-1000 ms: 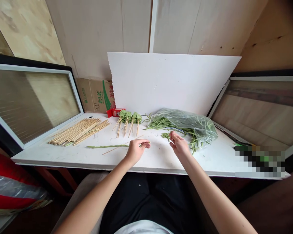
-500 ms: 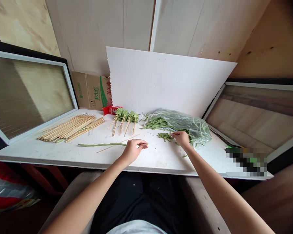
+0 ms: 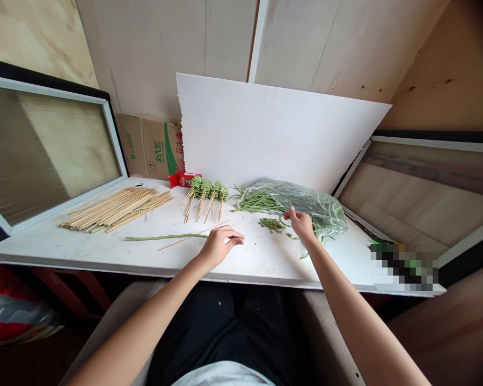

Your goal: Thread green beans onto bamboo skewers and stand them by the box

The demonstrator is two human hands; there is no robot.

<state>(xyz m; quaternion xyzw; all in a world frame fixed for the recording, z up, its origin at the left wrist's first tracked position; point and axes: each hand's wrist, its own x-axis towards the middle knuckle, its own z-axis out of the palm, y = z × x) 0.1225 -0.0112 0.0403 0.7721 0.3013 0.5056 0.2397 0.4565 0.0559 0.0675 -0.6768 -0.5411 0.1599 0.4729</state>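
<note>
My left hand (image 3: 220,246) is closed in a pinch around a long green bean (image 3: 165,237) near its right end, just above the table. The rest of the bean stretches out to the left. A single thin skewer (image 3: 175,244) lies beneath it, partly hidden by the hand. Over the right part of the table is my right hand (image 3: 301,224), its thumb raised apart from the loosely curled fingers, with nothing visible in them. Beside it sit a small pile of short bean pieces (image 3: 270,224) and a clear plastic bag (image 3: 306,198) of long beans (image 3: 260,202).
Bare bamboo skewers (image 3: 112,208) lie heaped at the left. Several skewers with folded beans (image 3: 209,188) rest near a red box (image 3: 185,179) at the back. Behind stand a cardboard box (image 3: 148,147) and a white board (image 3: 273,134). Framed panels flank the white table (image 3: 241,268).
My right hand has shifted slightly up and right from the pile of pieces, and its thumb has lifted away from the fingers. My left hand keeps its hold on the bean.
</note>
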